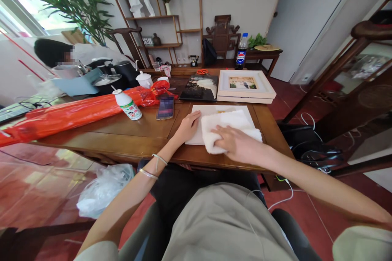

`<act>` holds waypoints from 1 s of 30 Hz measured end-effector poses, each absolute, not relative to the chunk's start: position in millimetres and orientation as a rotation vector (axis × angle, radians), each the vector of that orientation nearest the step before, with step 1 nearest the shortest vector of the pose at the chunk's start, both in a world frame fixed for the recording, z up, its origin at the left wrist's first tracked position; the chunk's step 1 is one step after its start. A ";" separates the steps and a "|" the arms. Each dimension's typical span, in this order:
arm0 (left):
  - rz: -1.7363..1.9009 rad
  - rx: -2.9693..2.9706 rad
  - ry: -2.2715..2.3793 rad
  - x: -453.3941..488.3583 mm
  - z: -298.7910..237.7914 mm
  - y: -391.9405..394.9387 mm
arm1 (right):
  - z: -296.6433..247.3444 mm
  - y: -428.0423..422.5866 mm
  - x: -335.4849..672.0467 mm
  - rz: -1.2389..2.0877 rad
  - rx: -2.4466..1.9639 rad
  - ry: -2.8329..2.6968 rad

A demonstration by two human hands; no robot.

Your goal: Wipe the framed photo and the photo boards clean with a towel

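A flat white board (194,138) lies on the wooden table in front of me. My left hand (187,127) rests on its left edge, fingers stretched out and holding nothing. My right hand (233,142) is closed on a folded white towel (228,121), pressing it onto the board. The towel covers much of the board, and a small yellowish mark (221,111) shows past its far edge. Beyond the board lie a dark picture panel (196,87) and a white framed photo (266,85) on top of a similar flat piece.
A phone (165,108), a white bottle (128,106) and a long red plastic-wrapped bundle (76,110) lie or stand to the left. A cola bottle (241,53) is behind the frame, orange-handled scissors (202,72) behind the panel. Another person (92,52) is at the far left.
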State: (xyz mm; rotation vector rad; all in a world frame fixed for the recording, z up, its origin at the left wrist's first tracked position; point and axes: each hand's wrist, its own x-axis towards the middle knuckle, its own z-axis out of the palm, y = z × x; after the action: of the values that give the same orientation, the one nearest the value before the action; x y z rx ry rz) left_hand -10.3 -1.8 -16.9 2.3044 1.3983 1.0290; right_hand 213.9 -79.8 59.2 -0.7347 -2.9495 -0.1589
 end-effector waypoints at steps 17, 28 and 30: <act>1.024 2.302 1.395 -10.6 -16.2 -2.2 | 52.2 -29.1 241.1 -0.133 -1.107 -2.758; 1.020 2.301 1.407 -10.3 -15.3 -3.2 | 83.3 -103.1 267.1 0.294 -1.016 -2.896; 1.019 2.297 1.408 -10.4 -15.6 -2.9 | 81.3 -86.4 279.7 0.337 -1.111 -2.810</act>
State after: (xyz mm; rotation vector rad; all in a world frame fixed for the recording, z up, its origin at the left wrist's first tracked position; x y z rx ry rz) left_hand -10.4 -2.9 -15.6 2.2969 1.4084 1.0188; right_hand 279.7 -86.4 81.3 -1.1108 -2.8095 0.3370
